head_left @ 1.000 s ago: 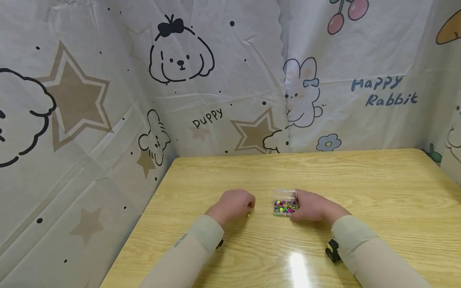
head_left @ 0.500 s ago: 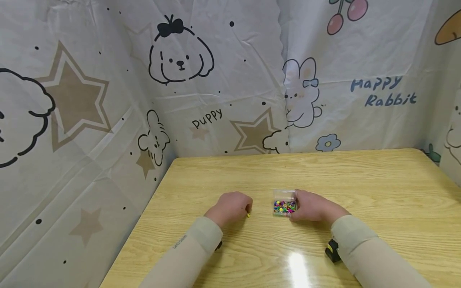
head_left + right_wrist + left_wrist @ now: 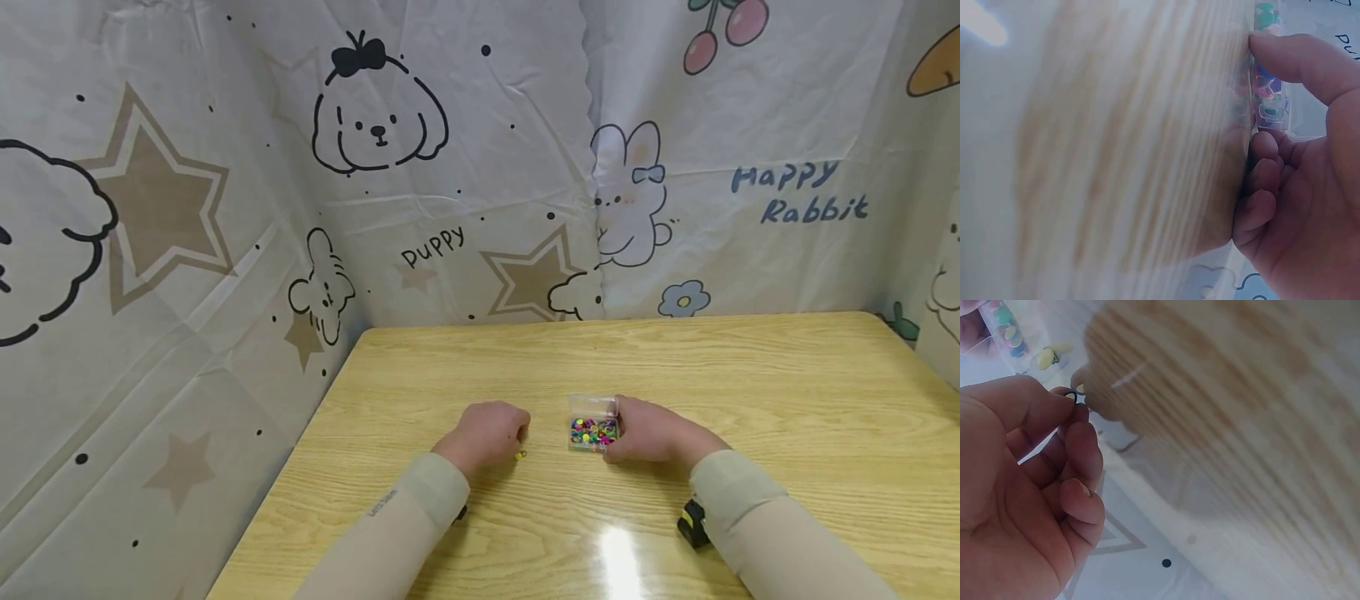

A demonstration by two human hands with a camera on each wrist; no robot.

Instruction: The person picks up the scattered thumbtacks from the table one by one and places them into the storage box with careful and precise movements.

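My left hand (image 3: 486, 432) is low over the table, left of the box. In the left wrist view its thumb and forefinger pinch a small round piece with a dark blue rim (image 3: 1071, 396); its kind is hard to tell. A small yellow round-headed piece (image 3: 521, 455) lies on the table just by the fingertips. My right hand (image 3: 651, 429) grips the right end of a clear plastic box (image 3: 573, 445), thumb at the front and fingers behind. The box's lid (image 3: 592, 406) stands up at the back. Inside are several small multicoloured pieces (image 3: 588, 433), perhaps thumbtacks.
The box and both hands are on a wood-grain table (image 3: 750, 367). A printed cloth (image 3: 465, 167) hangs behind and along the left side. A black-and-yellow wrist device (image 3: 693, 523) shows below the right sleeve.
My left hand drew slightly left, then came back right. The yellow piece, close against its fingers before, now shows more clearly just in front of them. The right hand and the box stay put.
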